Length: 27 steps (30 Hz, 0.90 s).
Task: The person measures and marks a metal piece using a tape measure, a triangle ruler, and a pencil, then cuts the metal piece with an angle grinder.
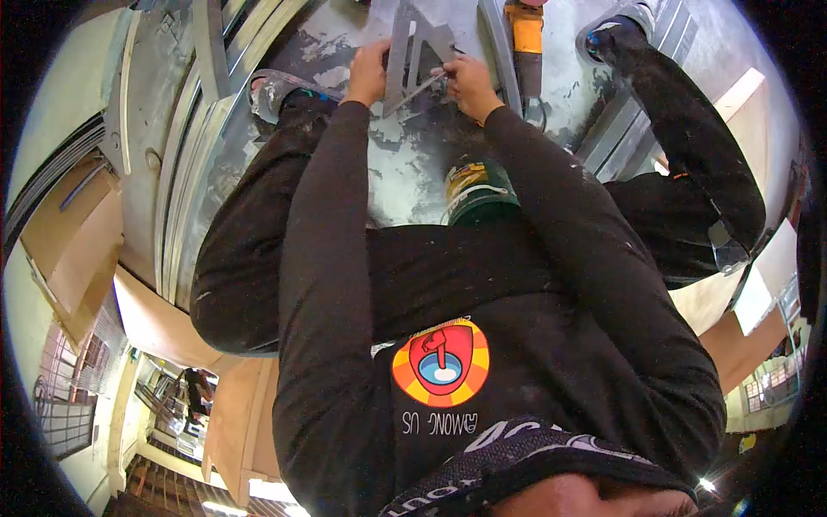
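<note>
At the top centre, a grey triangular metal piece with an inner bar lies between my two hands. My left hand is closed on its left edge. My right hand is pinched at the right side, where a thin light strip runs from the fingertips down to the piece's lower corner. An orange and grey power tool lies right of my right hand, beside a long grey metal bar. Below my hands a green bucket stands near my lap.
Long metal profiles run along the left, and more grey bars lie at the right under my leg. A stained grey work surface spreads beneath. Brown boards stand at the far left. A person is in the distance, lower left.
</note>
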Available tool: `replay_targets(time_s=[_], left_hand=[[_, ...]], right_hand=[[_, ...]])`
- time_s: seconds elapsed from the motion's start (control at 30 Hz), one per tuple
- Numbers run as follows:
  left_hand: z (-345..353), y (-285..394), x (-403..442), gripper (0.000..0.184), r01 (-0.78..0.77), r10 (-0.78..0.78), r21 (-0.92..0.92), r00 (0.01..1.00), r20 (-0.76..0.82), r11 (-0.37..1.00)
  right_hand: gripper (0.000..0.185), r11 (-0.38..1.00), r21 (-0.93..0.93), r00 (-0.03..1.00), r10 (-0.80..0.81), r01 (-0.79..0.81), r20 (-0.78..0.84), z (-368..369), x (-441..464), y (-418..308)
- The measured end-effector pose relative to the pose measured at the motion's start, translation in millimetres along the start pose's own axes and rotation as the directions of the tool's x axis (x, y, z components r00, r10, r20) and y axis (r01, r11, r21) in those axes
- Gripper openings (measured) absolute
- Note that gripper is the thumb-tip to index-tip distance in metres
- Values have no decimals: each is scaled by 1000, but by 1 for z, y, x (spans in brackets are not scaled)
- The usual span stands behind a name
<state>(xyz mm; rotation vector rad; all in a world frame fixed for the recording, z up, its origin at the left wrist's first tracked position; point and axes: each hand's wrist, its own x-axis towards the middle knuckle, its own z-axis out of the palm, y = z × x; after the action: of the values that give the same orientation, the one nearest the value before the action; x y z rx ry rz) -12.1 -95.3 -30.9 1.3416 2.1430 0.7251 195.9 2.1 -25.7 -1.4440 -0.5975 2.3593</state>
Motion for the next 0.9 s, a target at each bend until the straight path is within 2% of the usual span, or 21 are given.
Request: replay_targets(time_s=[0.03,0.1,0.13,0.17,0.2,0.27,0.3,0.33,0.37,0.4,0.43,0.47,0.5,0.57,0.63,0.7,0.73,0.77,0.8,0.83,0.9], left_hand=[[-9,1,-5,57,-42,42,-7,997,57,999],[-21,-9,-9,58,-79,81,-19,989,121,997],[-29,-19,-11,60,-2,15,-81,987,160,997],[-35,-27,-12,62,76,-47,-139,979,201,987],[-41,-32,-12,62,81,-51,-138,977,205,987],[-55,-29,-6,71,215,-192,-170,971,139,962],[-52,-16,-5,78,85,-84,-106,996,15,991],[-53,2,-2,78,87,-85,-106,996,19,991],[-57,25,2,78,-4,-1,42,995,104,999],[-57,45,3,77,-52,34,114,988,153,992],[-56,65,4,77,-106,69,180,977,201,978],[-53,84,3,80,-95,54,178,973,224,979],[-51,92,2,82,-83,38,175,968,246,981],[-8,46,3,87,-24,-14,188,980,197,982],[21,9,7,91,36,-65,194,987,148,980],[28,-12,5,89,-133,142,216,990,-23,967],[18,-1,7,89,-133,141,215,990,-22,967],[-2,23,11,87,-120,109,170,991,74,978],[-13,36,13,85,-103,81,127,982,170,986],[-10,34,12,85,-103,81,127,982,172,987],[-5,29,11,84,-1,2,-6,993,118,1000]], right_hand=[[18,992,-125,1000,-4,3,-12,18,-18,-11],[17,997,-63,998,41,-38,43,10,-12,2],[16,997,-6,992,77,-77,103,8,-12,6],[16,997,-5,991,81,-81,103,7,-10,8],[17,994,-67,994,86,-82,60,11,-10,9],[19,988,-127,996,93,-90,13,18,-8,17],[21,984,-174,998,34,-44,-61,19,-4,24],[24,974,-226,991,-29,-1,-130,20,-1,28],[24,974,-225,991,-25,-6,-133,19,-2,29],[28,957,-290,991,-57,20,-118,19,-3,28],[32,934,-354,991,-89,48,-101,18,-4,27],[32,934,-353,991,-87,45,-103,12,4,32],[37,831,-545,977,-189,107,-97,2,18,40],[42,684,-714,956,-284,149,-72,-5,20,42],[46,437,-868,859,-511,235,-25,-1,2,25],[49,424,-881,858,-511,209,-43,-2,-11,8],[51,413,-890,854,-518,192,-56,-2,-13,3],[51,415,-890,855,-516,189,-59,-2,-14,3],[49,379,-885,788,-616,271,-22,-4,-13,3],[48,332,-877,708,-706,347,13,-6,-11,4],[47,293,-885,709,-703,361,56,-12,-1,3]])
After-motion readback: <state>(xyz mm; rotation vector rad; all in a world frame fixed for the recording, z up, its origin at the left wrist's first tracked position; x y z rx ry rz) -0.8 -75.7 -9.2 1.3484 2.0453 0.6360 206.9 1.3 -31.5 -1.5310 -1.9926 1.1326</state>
